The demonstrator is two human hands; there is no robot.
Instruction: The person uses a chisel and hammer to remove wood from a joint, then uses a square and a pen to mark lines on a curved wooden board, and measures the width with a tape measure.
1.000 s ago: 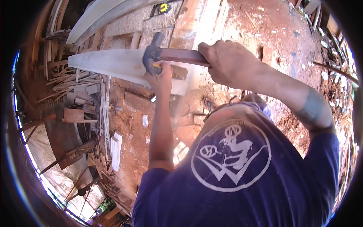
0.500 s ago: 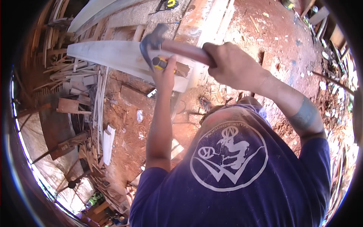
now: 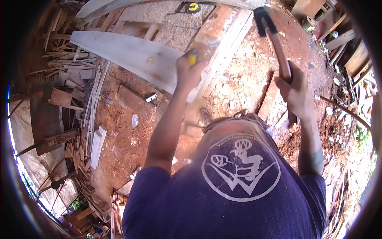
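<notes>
My left hand (image 3: 189,75) is closed around a chisel with a yellow-and-black handle (image 3: 193,57). It stands over the near right end of a pale, tapering wooden board (image 3: 123,49). The chisel's blade is hidden by the hand and blurred. Off to the right, my right hand (image 3: 297,91) grips a claw hammer (image 3: 281,55) by its wooden handle. The dark hammer head points up and away, well apart from the chisel. Where the chisel's tip meets the wood cannot be made out.
A yellow-and-black tape measure (image 3: 193,6) lies on the sawdust-covered work surface beyond the board. Long pale planks (image 3: 229,38) run along the right of it. Scrap wood (image 3: 65,77) is heaped at left. Offcuts and chips litter the reddish floor (image 3: 119,147).
The hammer has swung from over the chisel away to the right, its head now raised outward. My left hand with the chisel has shifted right along the board's end.
</notes>
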